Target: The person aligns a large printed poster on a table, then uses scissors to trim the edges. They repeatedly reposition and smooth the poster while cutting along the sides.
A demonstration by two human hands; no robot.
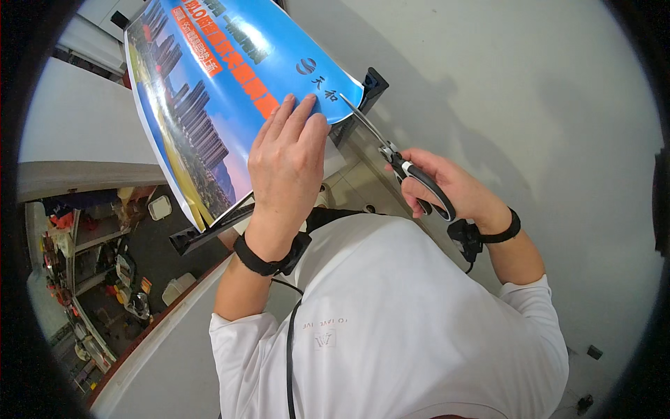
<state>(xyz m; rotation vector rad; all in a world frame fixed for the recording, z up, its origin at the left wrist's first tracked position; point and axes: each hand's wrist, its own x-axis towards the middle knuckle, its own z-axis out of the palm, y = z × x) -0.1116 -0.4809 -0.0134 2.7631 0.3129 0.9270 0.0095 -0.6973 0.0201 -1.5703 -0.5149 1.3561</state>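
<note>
A glossy printed poster [235, 105] with a blue sky, tall buildings and writing lies over a support with black ends. My left hand [288, 141] rests on its near edge, several fingers flat on the printed face and one bent at the edge. The left thumb is hidden, so whether it pinches the paper from below does not show. In my right hand [434, 183] is a pair of scissors [413, 170] with black and grey handles. Their blades point up and left, the tip over the poster's near right corner. Whether the blades touch the paper is unclear.
Black end pieces [374, 84] of the support stick out past the paper at the right and, as a black bar [209, 230], at the lower left. A pale wall [523, 105] stands on the right. Cluttered shelves [89, 277] and a white bin [178, 288] are at the left.
</note>
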